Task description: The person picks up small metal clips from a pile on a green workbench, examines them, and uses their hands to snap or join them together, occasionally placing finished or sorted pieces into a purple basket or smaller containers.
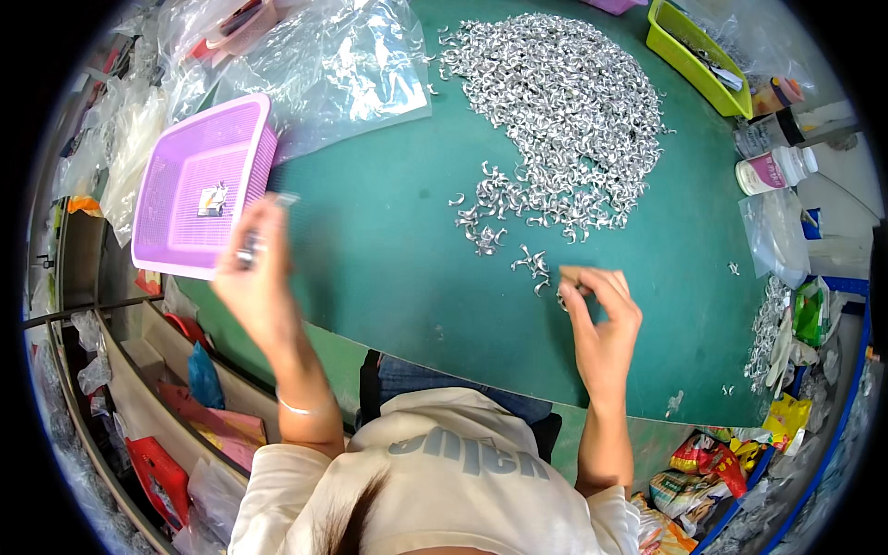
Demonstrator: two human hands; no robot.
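Observation:
On the green table lies a big heap of small curved silver metal pieces (564,102), with looser ones spread at its near edge. My right hand (606,324) is closed in a pinch beside a few stray pieces (532,264); a silver curved piece (561,298) shows at its fingers. My left hand (261,264), smeared by motion, is closed at the right rim of a purple plastic basket (153,199). It holds what looks like a small clear plastic bag (289,199), with silver showing in the palm. In the basket lies a small clear packet (212,200) with silver pieces.
Large clear plastic bags (342,74) cover the far left of the table. At the far right stand a yellow-green basket (698,60) and a white bottle (775,171). More silver pieces (766,333) lie along the right edge. Shelves with packages flank both sides.

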